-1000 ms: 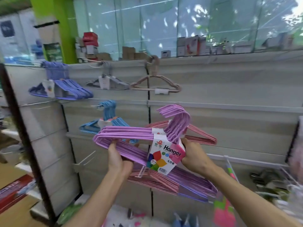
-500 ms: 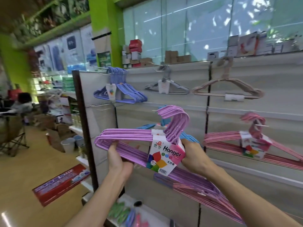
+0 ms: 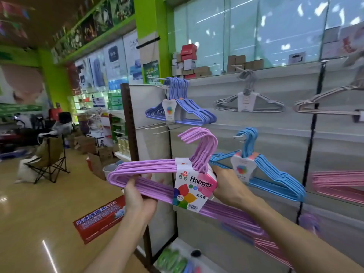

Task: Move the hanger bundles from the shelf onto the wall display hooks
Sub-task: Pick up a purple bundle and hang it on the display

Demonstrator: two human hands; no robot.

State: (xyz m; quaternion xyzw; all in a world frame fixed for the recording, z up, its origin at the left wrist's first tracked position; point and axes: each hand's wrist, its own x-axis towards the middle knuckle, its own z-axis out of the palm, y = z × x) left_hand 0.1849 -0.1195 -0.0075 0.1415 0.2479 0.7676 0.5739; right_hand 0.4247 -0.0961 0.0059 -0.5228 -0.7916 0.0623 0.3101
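- Both hands hold the purple hanger bundle (image 3: 149,170) in front of the wall panel (image 3: 275,138); it hangs on no hook.
- Left hand (image 3: 137,196) has its grip under the bundle's left shoulder, fingers curled up round the lower bars and the thumb on the near side.
- Right hand (image 3: 228,186) has its grip on the bundle just right of the cardboard label (image 3: 194,187), fingers wrapped behind at the neck, below the curved purple hooks (image 3: 202,144).
- Label reads "Hanger" and carries a coloured leaf mark and a barcode; it wraps the middle of the bundle.
- Just behind and right of the purple bundle, a light blue hanger bundle (image 3: 275,174) hangs from a white peg (image 3: 238,136) on the panel.
- Above the purple bundle, a darker blue hanger bundle (image 3: 189,111) hangs from a peg at the panel's top left.
- Up and right of the purple bundle, a grey hanger bundle (image 3: 250,103) hangs on the panel, and further right a pinkish-brown bundle (image 3: 325,103) is partly cut by the frame edge.
- Between the darker blue bundle and the purple hooks, bare wire pegs (image 3: 161,129) stick out of the panel.
- Right of the purple bundle, pink hangers (image 3: 338,184) lie against the panel; more purple and pink hangers (image 3: 246,219) lie below the right forearm.
- Left of the purple bundle, a folding chair (image 3: 49,156) stands on the glossy shop floor (image 3: 39,223), and a red floor sticker (image 3: 98,219) lies below the left hand.
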